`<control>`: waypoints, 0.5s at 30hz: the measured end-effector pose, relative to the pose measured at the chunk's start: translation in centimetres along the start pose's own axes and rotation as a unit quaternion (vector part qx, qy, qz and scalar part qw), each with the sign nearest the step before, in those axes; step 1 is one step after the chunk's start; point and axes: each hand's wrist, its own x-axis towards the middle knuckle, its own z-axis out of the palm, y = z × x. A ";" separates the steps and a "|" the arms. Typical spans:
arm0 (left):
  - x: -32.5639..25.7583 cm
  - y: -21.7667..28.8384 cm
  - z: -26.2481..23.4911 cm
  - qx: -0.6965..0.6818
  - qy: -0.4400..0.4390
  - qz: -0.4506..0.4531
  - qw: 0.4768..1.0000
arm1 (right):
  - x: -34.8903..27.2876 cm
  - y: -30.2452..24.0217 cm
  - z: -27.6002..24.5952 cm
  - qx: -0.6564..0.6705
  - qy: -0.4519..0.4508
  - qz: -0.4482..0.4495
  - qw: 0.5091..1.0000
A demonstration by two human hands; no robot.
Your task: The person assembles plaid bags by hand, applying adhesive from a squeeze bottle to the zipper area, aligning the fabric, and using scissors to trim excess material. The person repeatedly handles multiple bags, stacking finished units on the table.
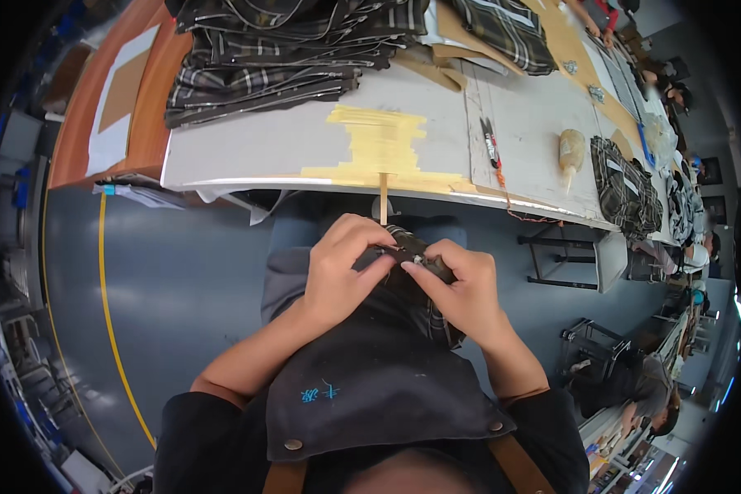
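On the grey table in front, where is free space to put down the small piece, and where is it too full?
Bare grey top lies between the yellow tape patch and the pens, and left of the tape below the plaid fabric stack. The far edge is crowded with fabric.

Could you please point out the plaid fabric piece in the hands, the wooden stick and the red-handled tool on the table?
plaid fabric piece (436,317): head view, part below right hand.
wooden stick (383,199): head view, mid-shaft.
red-handled tool (491,146): head view, its middle.
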 end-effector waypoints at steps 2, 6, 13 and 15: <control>-0.3 -0.9 -0.1 0.043 0.018 0.006 0.999 | 0.3 0.6 0.4 -0.035 0.004 -0.008 0.999; -0.3 -2.2 -0.5 0.111 0.000 -0.027 0.993 | 0.9 1.8 1.5 -0.063 0.004 0.000 0.998; -1.0 -4.1 -0.4 -0.171 -0.110 -0.255 0.945 | 1.1 4.6 2.8 -0.090 -0.016 -0.007 0.996; -1.6 -5.3 -0.1 -0.349 -0.098 -0.337 0.869 | 1.2 5.1 2.8 -0.100 -0.033 0.013 0.994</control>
